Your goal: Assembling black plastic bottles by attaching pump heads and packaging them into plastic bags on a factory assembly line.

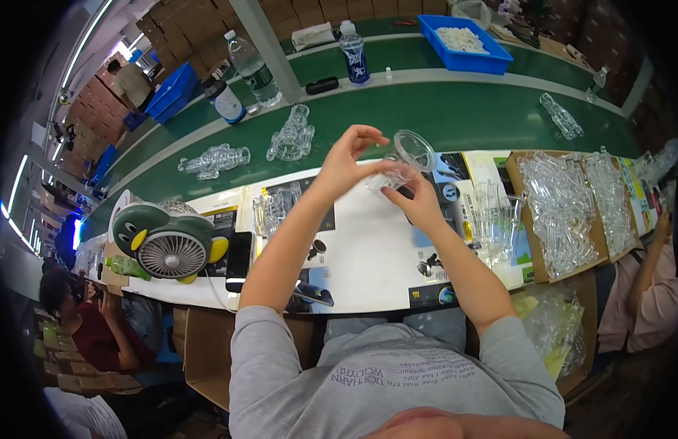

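Over the near edge of the green belt, both my hands are at a clear plastic part with a round, flat flange [416, 151]. My right hand [419, 203] pinches its lower end between thumb and fingers. My left hand [347, 164] curls at its left side, thumb against the part and fingertips close to the flange. Blur and transparency hide the part's exact shape. Beneath them lies a white work surface [368, 252] with printed pictures. Clear tube-like pieces [275, 208] lie left of my hands; several clear cups [494, 219] stand to the right.
A cardboard box [540, 249] of clear pieces stands at right, a penguin-shaped fan [167, 238] and dark phone [239, 256] at left. Clear assembled pieces [291, 134] lie on the green belt [339, 124]. Behind are bottles [353, 55] and a blue tray [467, 47]. People sit on both sides.
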### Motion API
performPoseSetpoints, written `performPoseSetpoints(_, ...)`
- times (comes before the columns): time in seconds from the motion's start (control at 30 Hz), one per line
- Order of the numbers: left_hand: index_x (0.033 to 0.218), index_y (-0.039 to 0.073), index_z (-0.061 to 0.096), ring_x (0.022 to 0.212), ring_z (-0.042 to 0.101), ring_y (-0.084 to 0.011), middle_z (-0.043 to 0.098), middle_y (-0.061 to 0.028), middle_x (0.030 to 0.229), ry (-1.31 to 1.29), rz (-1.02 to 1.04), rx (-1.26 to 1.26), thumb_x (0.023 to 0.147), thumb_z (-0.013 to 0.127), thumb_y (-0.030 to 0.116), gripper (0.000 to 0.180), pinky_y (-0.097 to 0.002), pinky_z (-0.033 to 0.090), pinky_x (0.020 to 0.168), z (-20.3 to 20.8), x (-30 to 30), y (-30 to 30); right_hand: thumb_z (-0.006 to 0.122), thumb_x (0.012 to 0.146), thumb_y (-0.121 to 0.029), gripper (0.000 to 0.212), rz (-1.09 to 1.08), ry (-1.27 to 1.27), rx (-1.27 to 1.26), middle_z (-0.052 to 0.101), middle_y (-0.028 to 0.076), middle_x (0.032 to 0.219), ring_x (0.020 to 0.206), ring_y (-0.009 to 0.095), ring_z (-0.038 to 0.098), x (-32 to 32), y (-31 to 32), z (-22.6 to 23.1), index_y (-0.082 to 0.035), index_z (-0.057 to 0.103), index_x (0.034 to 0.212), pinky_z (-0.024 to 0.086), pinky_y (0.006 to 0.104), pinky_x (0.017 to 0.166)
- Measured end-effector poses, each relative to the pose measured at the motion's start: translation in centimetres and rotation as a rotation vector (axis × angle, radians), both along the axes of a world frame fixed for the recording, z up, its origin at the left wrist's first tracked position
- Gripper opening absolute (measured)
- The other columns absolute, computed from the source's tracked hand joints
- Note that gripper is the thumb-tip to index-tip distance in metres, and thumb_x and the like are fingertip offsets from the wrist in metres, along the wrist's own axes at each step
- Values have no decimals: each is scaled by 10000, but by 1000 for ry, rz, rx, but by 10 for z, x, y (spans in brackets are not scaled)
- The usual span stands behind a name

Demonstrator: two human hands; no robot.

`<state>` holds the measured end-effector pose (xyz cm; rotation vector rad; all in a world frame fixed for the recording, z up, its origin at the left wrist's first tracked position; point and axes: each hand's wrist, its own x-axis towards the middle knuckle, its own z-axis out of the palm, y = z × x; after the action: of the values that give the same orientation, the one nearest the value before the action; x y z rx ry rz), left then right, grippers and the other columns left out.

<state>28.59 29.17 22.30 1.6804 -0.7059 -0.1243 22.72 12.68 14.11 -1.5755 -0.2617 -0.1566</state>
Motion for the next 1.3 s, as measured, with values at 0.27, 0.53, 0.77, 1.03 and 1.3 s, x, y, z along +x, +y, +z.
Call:
performPoseSetpoints(0.27,1291,97,465,1163,500,-322,527,-152,1268,42,880,1257,716,709,461,723,-514,419,917,-41,147,86,672,792,-185,397,-393,-278,-216,576,142,1057,1004,286,545,-5,-5,9,-16,545,1128,412,360,895)
performPoseSetpoints(0.53,1420,192,201,1243,419,-388,416,-222,1351,287,934,1108,704,678,305,868,-614,392,891,-67,172,114,672,778,-227,384,-218,-169,-326,621,131,1004,952,249,582,-9,-8,11,-18,556,1078,432,324,864)
performPoseSetpoints(0.77,1282,93,360,1166,489,-371,507,-224,1229,663,444,-378,777,582,197,562,-581,370,951,-8,111,99,587,837,-153,342,121,-39,-152,629,123,987,978,202,589,-9,-1,2,4,458,1112,417,328,906)
performPoseSetpoints(1.03,1373,127,326,1313,317,-381,321,-258,1395,403,64,-961,835,532,157,577,-551,237,1080,-11,-23,57,593,858,-132,302,551,188,114,605,67,831,836,147,600,-17,8,16,1,458,1093,454,294,805)
performPoseSetpoints(1.3,1446,136,165,1301,314,-443,341,-277,1381,278,33,-1015,808,573,91,758,-482,212,1108,-25,-47,55,656,851,-213,312,682,297,23,596,42,860,744,113,591,-16,16,14,-13,523,1049,477,266,699)
